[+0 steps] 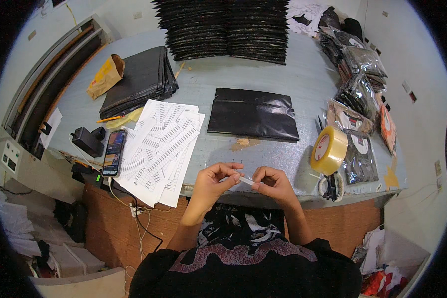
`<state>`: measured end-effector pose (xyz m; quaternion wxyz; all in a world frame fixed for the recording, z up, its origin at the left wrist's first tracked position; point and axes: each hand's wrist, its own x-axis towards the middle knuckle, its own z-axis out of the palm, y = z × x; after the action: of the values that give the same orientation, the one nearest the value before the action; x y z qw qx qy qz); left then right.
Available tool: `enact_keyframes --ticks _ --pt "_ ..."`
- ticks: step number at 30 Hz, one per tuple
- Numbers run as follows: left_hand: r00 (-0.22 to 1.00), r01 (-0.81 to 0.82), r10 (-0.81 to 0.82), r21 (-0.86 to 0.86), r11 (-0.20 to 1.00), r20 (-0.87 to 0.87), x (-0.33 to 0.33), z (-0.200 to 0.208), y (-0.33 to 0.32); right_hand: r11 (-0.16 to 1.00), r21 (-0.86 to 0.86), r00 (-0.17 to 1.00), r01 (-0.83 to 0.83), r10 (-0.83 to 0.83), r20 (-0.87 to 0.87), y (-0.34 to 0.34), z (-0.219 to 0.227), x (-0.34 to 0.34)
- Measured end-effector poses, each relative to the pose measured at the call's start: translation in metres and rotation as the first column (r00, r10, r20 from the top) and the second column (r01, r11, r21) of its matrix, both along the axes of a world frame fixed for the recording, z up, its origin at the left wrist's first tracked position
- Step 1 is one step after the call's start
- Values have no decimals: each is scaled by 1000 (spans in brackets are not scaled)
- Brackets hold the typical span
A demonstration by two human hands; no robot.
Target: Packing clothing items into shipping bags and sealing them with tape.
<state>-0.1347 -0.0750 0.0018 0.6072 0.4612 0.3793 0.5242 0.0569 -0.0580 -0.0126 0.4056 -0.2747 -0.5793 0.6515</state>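
Note:
A narrow white strip [247, 181], perhaps paper, is pinched between my two hands at the table's near edge. My left hand [214, 184] grips one end with thumb and fingertips, and my right hand [274, 186] holds the other. Just beyond them, a flat black plastic mailing bag [253, 115] lies on the table. Left of my hands are loose white sheets [156, 149] printed with rows of small marks. To the right, a large roll of yellowish packing tape [329, 150] stands on its edge, with scissors [333, 187] close by.
A phone [113, 153] with a cable lies left of the sheets. Behind it are a black bag stack [139, 79] and a yellow paper pouch [107, 77]. Tall black stacks [223, 32] stand at the back; clear-bagged garments [360, 99] line the right side of the table [198, 79].

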Motion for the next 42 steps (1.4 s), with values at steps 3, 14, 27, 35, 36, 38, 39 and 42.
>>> enact_keyframes --ticks 3,14,27,35,36,38,39,42 --pt "1000 -4 4 10 1000 -3 0 0 0 999 39 1000 3 -4 0 1 -2 1" --pt "998 -3 11 108 994 -65 1 -1 -1 999 30 999 25 -24 -20 -1 3 0" --pt "1000 13 -12 79 997 -12 -1 10 -3 1000 19 999 16 -15 -29 -2 4 1" --pt "976 84 -57 -122 989 210 -6 16 -2 1000 2 999 28 -27 -20 -1 0 0" --pt "980 87 -67 -104 991 188 -6 15 -2 1000 3 999 28 -28 -21 -1 0 0" --pt "983 94 -78 -86 992 167 -4 15 -3 999 21 999 32 -32 -19 -1 1 -1" --pt "991 89 -82 -57 994 108 -1 16 -4 999 38 999 38 -37 -17 -1 0 0" --pt "998 66 -66 10 998 3 0 11 -3 999 38 1000 26 -26 -18 -1 1 -1"
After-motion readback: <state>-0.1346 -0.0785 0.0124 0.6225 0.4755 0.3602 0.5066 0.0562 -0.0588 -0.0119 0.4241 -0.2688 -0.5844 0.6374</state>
